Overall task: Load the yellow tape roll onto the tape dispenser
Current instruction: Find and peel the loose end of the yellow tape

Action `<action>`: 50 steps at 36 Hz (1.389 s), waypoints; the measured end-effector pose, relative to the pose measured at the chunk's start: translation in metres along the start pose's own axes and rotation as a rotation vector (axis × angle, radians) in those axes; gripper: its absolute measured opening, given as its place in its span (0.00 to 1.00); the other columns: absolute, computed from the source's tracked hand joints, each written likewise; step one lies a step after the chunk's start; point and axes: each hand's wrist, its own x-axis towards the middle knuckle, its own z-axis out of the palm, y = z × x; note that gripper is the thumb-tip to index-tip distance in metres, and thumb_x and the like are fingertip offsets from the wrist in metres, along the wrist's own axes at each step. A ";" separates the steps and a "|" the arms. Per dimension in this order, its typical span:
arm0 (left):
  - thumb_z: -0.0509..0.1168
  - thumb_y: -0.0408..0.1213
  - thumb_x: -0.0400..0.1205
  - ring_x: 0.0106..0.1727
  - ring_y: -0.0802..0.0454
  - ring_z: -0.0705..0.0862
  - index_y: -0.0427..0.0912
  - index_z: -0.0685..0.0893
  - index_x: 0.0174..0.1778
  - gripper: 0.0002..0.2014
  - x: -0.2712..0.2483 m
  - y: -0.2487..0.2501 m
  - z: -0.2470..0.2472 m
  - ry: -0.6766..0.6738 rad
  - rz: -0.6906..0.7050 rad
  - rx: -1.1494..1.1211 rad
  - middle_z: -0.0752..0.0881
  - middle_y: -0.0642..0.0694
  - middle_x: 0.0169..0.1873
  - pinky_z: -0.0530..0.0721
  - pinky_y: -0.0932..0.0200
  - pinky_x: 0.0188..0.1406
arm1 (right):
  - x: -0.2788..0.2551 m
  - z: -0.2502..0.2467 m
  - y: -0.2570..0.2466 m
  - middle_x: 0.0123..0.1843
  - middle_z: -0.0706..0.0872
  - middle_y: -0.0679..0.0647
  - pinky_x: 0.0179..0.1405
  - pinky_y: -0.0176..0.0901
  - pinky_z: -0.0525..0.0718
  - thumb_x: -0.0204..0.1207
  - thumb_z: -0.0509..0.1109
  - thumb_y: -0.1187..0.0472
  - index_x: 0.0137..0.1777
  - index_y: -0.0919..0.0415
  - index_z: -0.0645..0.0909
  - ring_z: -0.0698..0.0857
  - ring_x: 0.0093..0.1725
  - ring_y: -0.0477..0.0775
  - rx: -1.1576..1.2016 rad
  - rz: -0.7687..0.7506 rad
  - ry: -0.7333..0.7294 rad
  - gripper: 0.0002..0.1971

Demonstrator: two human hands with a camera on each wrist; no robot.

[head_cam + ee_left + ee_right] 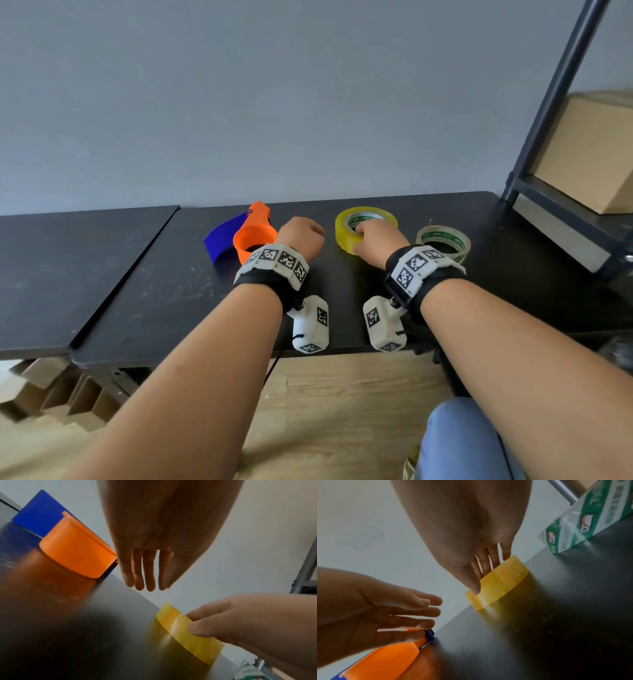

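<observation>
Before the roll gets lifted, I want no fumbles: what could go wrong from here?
1. The right hand grips the yellow tape roll only at its near edge, thumb outside and fingers in the core; such an off-centre grip may let it tilt or slip.
2. The clear tape roll lies close beside that wrist and could get knocked.
3. The left hand hovers open beside the orange tape dispenser, not holding it, so it may slide during loading.

No wording is reading clearly anywhere. Green-and-white print with small cartoon figures is showing on the clear tape roll (pixel 590 516) at upper right, and inside the yellow tape roll (pixel 365 228), too blurred to make out. Black-and-white square markers are sitting on the wristbands (pixel 274 262).
</observation>
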 end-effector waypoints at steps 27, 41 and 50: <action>0.64 0.44 0.84 0.46 0.52 0.84 0.46 0.88 0.41 0.11 0.033 0.007 0.010 0.113 0.008 -0.651 0.91 0.40 0.48 0.82 0.48 0.63 | 0.023 -0.021 -0.011 0.64 0.87 0.58 0.60 0.44 0.78 0.82 0.68 0.61 0.66 0.64 0.85 0.83 0.61 0.52 0.958 0.034 0.174 0.16; 0.68 0.42 0.82 0.44 0.53 0.83 0.44 0.90 0.54 0.10 0.086 0.004 0.009 0.136 0.080 -0.668 0.88 0.45 0.42 0.84 0.50 0.60 | 0.072 -0.014 -0.015 0.59 0.88 0.72 0.64 0.64 0.84 0.70 0.69 0.56 0.56 0.72 0.86 0.87 0.51 0.61 1.215 0.122 0.174 0.20; 0.71 0.41 0.79 0.50 0.60 0.87 0.43 0.90 0.58 0.13 0.103 -0.002 0.012 0.138 0.116 -0.714 0.91 0.50 0.49 0.83 0.59 0.62 | 0.102 -0.005 -0.013 0.62 0.85 0.74 0.68 0.70 0.80 0.55 0.67 0.51 0.52 0.69 0.84 0.84 0.63 0.74 1.196 0.156 0.204 0.28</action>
